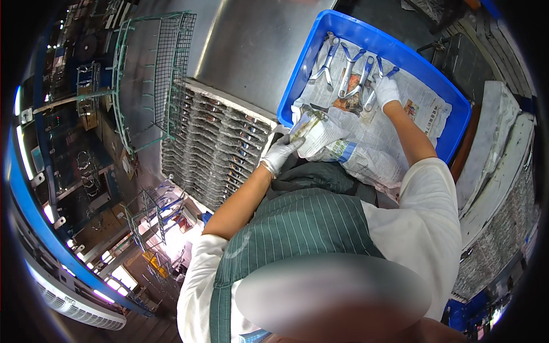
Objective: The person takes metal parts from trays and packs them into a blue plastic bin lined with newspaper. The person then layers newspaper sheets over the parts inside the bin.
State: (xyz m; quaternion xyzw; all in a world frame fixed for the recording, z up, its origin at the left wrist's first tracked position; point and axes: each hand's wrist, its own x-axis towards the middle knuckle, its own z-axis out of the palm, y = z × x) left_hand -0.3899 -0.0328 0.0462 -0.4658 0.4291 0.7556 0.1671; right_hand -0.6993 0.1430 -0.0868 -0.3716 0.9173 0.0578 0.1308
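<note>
Both of my hands wear white gloves. My left hand (pixel 280 153) is closed on a fold of newspaper (pixel 320 134) at the near left corner of a blue plastic tub (pixel 289 94). Inside the tub, my right hand (pixel 386 91) has its fingers closed around a forked metal piece (pixel 370 102), silver with blue ends, partly hidden by the glove. To its left, several similar silver-and-blue forked pieces (pixel 329 63) lie in a row on the newspaper lining (pixel 420 117). What exactly these pieces are, I cannot tell.
Left of the tub, a rack (pixel 217 137) holds rows of dark metal pieces. Behind it stretches a bare metal tabletop (pixel 251 46), with a green wire rack (pixel 166 68) at its left. Stacked white slabs (pixel 486 148) stand right of the tub. More newspaper (pixel 377 168) drapes over the tub's near edge.
</note>
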